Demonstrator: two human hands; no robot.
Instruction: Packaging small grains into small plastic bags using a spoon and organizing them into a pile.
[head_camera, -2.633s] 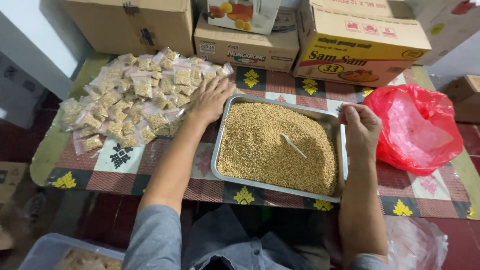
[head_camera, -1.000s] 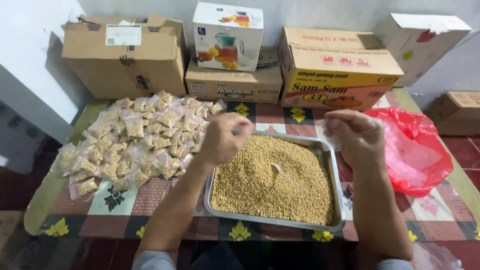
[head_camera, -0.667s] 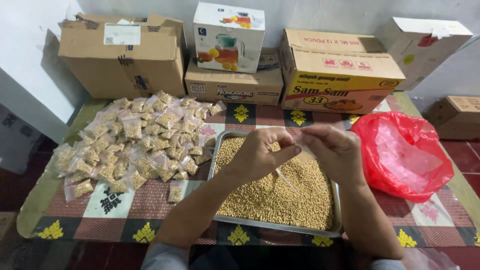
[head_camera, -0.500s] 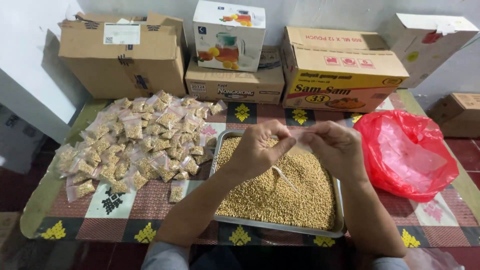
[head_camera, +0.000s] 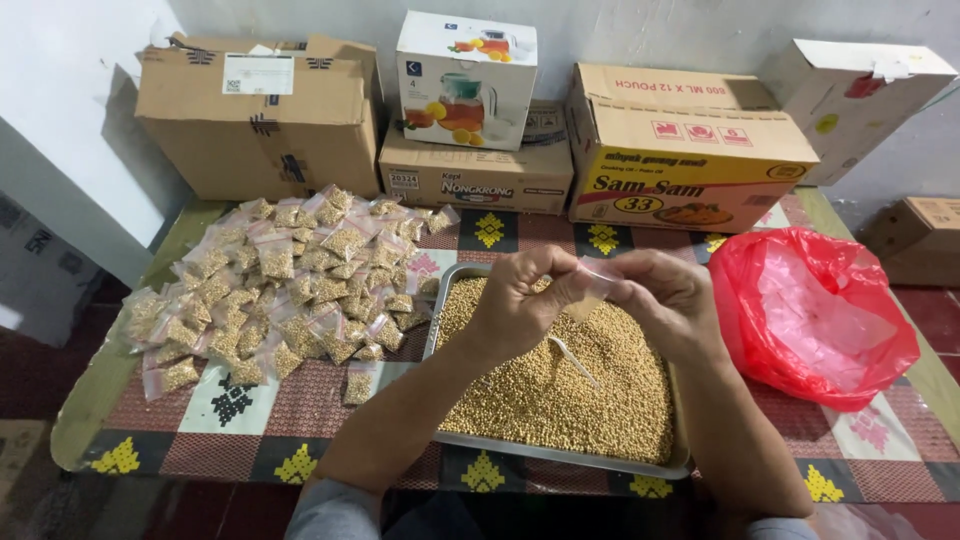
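Cardboard boxes (head_camera: 260, 120) line the wall behind the patterned table (head_camera: 300, 400). Above the seed tray (head_camera: 560, 455), my left hand (head_camera: 520, 305) and right hand (head_camera: 665, 300) both pinch a small clear bag (head_camera: 592, 285) (seemingly empty); filled packets (head_camera: 280, 280) lie leftward.

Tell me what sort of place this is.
Likely a small home packing spot, not a factory: a patterned tablecloth under a metal tray of tan seeds, a heap of small filled clear bags, and stacked cardboard boxes along a plain wall.
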